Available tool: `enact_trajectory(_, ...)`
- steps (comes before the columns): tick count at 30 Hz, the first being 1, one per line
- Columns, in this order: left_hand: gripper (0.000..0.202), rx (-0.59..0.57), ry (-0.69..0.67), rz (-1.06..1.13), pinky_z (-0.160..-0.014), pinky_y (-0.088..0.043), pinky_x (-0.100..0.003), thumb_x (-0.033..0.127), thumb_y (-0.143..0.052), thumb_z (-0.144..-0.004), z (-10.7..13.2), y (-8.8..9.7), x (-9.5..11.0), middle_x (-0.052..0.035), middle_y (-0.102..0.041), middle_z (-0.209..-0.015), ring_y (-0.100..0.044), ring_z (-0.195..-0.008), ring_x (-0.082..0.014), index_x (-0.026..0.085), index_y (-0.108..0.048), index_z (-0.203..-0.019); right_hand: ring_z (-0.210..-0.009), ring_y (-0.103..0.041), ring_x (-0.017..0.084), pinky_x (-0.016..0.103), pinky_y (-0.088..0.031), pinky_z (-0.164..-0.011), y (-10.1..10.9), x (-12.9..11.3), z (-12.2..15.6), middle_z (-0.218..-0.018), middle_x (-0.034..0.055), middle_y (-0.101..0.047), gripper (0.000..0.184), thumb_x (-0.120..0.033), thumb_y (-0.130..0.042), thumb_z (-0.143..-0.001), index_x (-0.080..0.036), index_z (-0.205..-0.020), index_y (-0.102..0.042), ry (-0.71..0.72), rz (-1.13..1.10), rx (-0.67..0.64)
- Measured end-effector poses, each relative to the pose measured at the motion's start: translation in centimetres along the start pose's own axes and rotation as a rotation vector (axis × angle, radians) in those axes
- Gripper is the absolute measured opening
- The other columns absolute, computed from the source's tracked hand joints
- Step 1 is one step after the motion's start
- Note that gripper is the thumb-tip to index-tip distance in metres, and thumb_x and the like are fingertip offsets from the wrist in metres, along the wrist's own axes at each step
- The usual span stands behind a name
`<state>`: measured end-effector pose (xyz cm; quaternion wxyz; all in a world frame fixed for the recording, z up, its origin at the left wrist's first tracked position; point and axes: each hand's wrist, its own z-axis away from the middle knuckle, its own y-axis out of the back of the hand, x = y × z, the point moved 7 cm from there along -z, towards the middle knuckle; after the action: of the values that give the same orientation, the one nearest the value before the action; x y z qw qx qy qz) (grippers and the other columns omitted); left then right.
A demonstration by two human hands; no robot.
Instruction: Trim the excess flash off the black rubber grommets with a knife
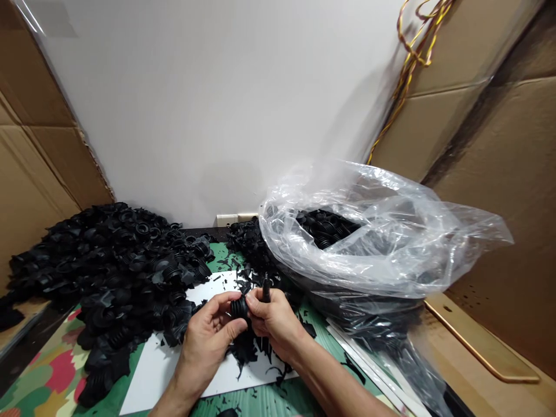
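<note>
A big clear plastic bag (386,231) stands on the right side of the desk (52,370). Its top is open and folded back, and it is full of black ribbed rubber boots (325,227). The shiny plastic hides some of them. More of these boots lie outside the bag in a big heap (117,272) on the left side of the desk, and a small heap (249,243) sits just beside the bag.

The left hand (204,341) and the right hand (273,321) are close together above a white sheet (160,370). Both grips are closed on one black rubber boot (238,308), which sits between them. It has ridges around it, like a fat little spring. The right hand also pinches a thin black tool (266,288) that points up. It may be a pen or a small knife, but it is hard to tell from here. Black rubber scraps (247,350) lie on the sheet under the hands.
</note>
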<state>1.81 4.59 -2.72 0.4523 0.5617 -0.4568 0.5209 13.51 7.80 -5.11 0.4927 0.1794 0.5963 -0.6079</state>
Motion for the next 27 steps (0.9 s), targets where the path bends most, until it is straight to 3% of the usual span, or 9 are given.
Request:
enact_trajectory(7, 0.034, 0.137, 0.111, 0.043, -0.048, -0.046, -0.021, 0.023, -0.079, -0.048, -0.1, 1.1, -0.7, 0.0013, -0.069, -0.059, -0.054, -0.048, -0.0103, 0.017, -0.076, -0.082, -0.034, -0.019, 0.0, 0.019, -0.011, -0.037, 0.4, -0.2, 0.1, -0.039, -0.0109, -0.034, 0.04, -0.04, -0.078, -0.052, -0.017, -0.051, -0.045, 0.015, 0.033, 0.05)
enact_trajectory(11, 0.033, 0.19, 0.109, 0.029, -0.046, -0.045, -0.021, 0.024, -0.08, -0.044, -0.2, 1.4, -0.6, 0.0009, -0.069, -0.058, -0.052, -0.048, -0.01, 0.016, -0.076, -0.076, -0.036, -0.019, 0.001, 0.019, -0.012, -0.037, 0.5, -0.1, 0.0, -0.04, -0.0108, -0.033, 0.039, -0.039, -0.077, -0.054, -0.017, -0.052, -0.045, 0.031, 0.039, 0.053)
enact_trajectory(21, 0.03, 0.163, -0.021, -0.104, -0.05, -0.048, -0.023, 0.024, -0.076, -0.054, 0.2, 1.2, 0.0, 0.0004, -0.068, -0.067, -0.058, -0.055, -0.0129, 0.018, -0.071, -0.083, -0.034, -0.019, 0.0, 0.019, -0.012, -0.036, -0.2, 0.2, -0.1, -0.039, -0.0119, -0.034, 0.042, -0.044, -0.079, -0.05, -0.018, -0.054, -0.046, -0.012, 0.017, 0.027)
enact_trajectory(25, 0.027, 0.167, -0.04, -0.016, -0.068, -0.054, -0.029, 0.023, -0.077, -0.052, 0.2, 1.3, 0.3, -0.0055, -0.073, -0.087, -0.066, -0.075, -0.0193, 0.018, -0.071, -0.078, -0.034, -0.02, 0.001, 0.019, -0.013, -0.036, -0.4, 0.3, -0.1, -0.04, -0.0109, -0.035, 0.041, -0.043, -0.077, -0.053, -0.017, -0.053, -0.046, -0.003, 0.016, 0.011)
enact_trajectory(27, 0.027, 0.134, -0.014, 0.018, -0.064, -0.055, -0.028, 0.024, -0.077, -0.054, 0.1, 1.2, 0.0, -0.0052, -0.073, -0.083, -0.066, -0.072, -0.0183, 0.017, -0.07, -0.079, -0.034, -0.02, 0.001, 0.019, -0.013, -0.036, -0.4, 0.3, -0.1, -0.041, -0.0108, -0.035, 0.041, -0.043, -0.077, -0.054, -0.017, -0.053, -0.046, -0.003, 0.022, 0.007)
